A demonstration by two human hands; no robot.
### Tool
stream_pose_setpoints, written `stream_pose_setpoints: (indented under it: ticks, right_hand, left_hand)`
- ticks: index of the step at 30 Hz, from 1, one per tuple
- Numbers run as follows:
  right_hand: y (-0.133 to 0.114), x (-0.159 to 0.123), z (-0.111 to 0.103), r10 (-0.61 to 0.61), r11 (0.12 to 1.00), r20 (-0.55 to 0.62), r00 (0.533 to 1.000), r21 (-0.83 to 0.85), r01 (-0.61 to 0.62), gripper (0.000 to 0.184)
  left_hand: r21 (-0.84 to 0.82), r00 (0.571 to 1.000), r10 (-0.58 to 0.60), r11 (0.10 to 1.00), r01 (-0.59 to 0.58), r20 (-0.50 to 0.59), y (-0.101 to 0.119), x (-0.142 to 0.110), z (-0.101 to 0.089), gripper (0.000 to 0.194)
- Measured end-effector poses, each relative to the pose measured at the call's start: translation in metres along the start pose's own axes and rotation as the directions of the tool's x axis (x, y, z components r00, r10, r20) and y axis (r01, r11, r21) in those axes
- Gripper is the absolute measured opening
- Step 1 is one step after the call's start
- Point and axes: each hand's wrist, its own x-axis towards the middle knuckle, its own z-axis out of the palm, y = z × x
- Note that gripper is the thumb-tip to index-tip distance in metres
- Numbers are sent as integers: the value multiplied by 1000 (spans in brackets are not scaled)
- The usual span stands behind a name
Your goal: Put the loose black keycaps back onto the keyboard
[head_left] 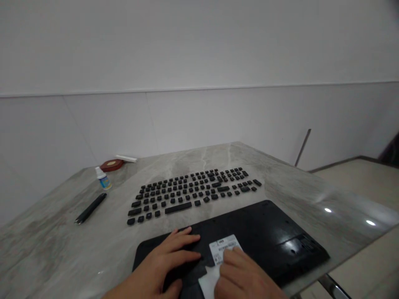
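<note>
A black keyboard body (268, 236) lies face down on the grey marble table (46, 245), its white label (223, 246) showing. My left hand (168, 261) rests flat on its left part with the fingers stretched out. My right hand (241, 276) presses a white cloth or wipe (209, 283) against the keyboard's back, just below the label, fingers curled over it. Beyond the keyboard, several loose black keycaps (193, 191) are laid out on the table in keyboard order.
A black pen-like tool (91, 208) lies at the left. Behind it stand a small white bottle with a blue label (103, 178), a brown round tape roll (111, 165) and a white strip (126, 158). White wall behind; the table's right edge drops to the floor.
</note>
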Motion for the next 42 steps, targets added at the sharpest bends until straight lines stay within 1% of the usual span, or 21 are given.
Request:
stream_pose_setpoints:
  ticks: [1, 3, 5, 7, 9, 12, 13, 15, 18, 20, 22, 25, 27, 29, 30, 32, 34, 36, 38, 40, 42]
  right_hand:
    - [4, 4, -19, 44, 999, -33, 999, 2, -44, 26]
    - [17, 7, -49, 232, 972, 12, 973, -46, -231, 20]
    - [34, 2, -64, 354, 933, 48, 934, -93, -349, 18]
    - [49, -8, -68, 468, 880, 101, 878, -142, -453, 16]
    - [59, -16, -67, 575, 818, 165, 802, -162, -553, 15]
    - [59, -16, -63, 685, 727, 238, 689, -161, -667, 16]
    - [56, -14, -62, 705, 706, 250, 664, -161, -690, 16]
    - [49, -7, -60, 717, 691, 275, 641, -152, -707, 18]
    - [36, 3, -57, 689, 707, 333, 643, -114, -698, 27]
    - [28, 10, -55, 668, 717, 375, 643, -93, -690, 34]
    - [23, 21, -55, 639, 735, 403, 655, -67, -675, 37]
    - [20, 46, -54, 558, 782, 461, 690, -13, -623, 29]
    - [24, 67, -50, 470, 813, 549, 691, 35, -581, 25]
    - [31, 86, -42, 360, 844, 629, 689, 95, -528, 28]
    - [35, 95, -37, 308, 867, 647, 698, 111, -486, 31]
    - [45, 108, -27, 261, 915, 630, 732, 81, -396, 33]
    - [54, 115, -18, 282, 941, 559, 780, -2, -338, 31]
    - [62, 118, -10, 315, 945, 481, 818, -77, -319, 30]
    - [68, 115, -4, 327, 945, 434, 839, -121, -305, 29]
    - [70, 111, 3, 329, 944, 413, 849, -142, -297, 25]
    - [71, 106, 8, 329, 944, 401, 855, -152, -292, 23]
  left_hand:
    - [6, 1000, -8, 1000, 8, 7, 0, 0, 1, 70]
    - [30, 999, -24, 999, 23, 24, 2, 1, 1, 65]
    - [77, 999, -22, 997, 20, 31, 5, 3, -1, 61]
    - [141, 1000, -5, 990, 1, 29, 9, 6, -2, 60]
    - [207, 999, 39, 977, -44, 32, 9, 8, -2, 62]
    - [301, 991, 132, 944, -134, 26, 3, 10, 2, 64]
    - [330, 986, 167, 930, -162, 14, 0, 10, 4, 64]
    - [385, 972, 234, 899, -209, -19, -7, 10, 7, 58]
    - [433, 948, 314, 863, -260, -57, -13, 11, 10, 42]
    - [441, 941, 328, 859, -260, -84, -14, 13, 11, 39]
    - [441, 941, 320, 865, -240, -114, -13, 16, 13, 44]
    - [421, 934, 325, 876, -238, -149, -13, 20, 14, 59]
    - [396, 930, 323, 888, -235, -174, -12, 20, 13, 67]
    - [375, 945, 267, 909, -182, -190, -10, 19, 10, 70]
    - [367, 955, 227, 919, -146, -189, -8, 18, 9, 69]
    - [362, 969, 175, 926, -102, -174, -4, 18, 5, 63]
    - [364, 975, 171, 925, -110, -141, 0, 18, 3, 54]
    - [354, 982, 159, 928, -115, -99, 2, 20, 1, 43]
    - [331, 989, 133, 938, -106, -59, 4, 20, -1, 31]
    - [317, 995, 97, 945, -84, -25, 5, 19, -5, 21]
    - [339, 998, 55, 940, -51, -4, 4, 17, -12, 23]
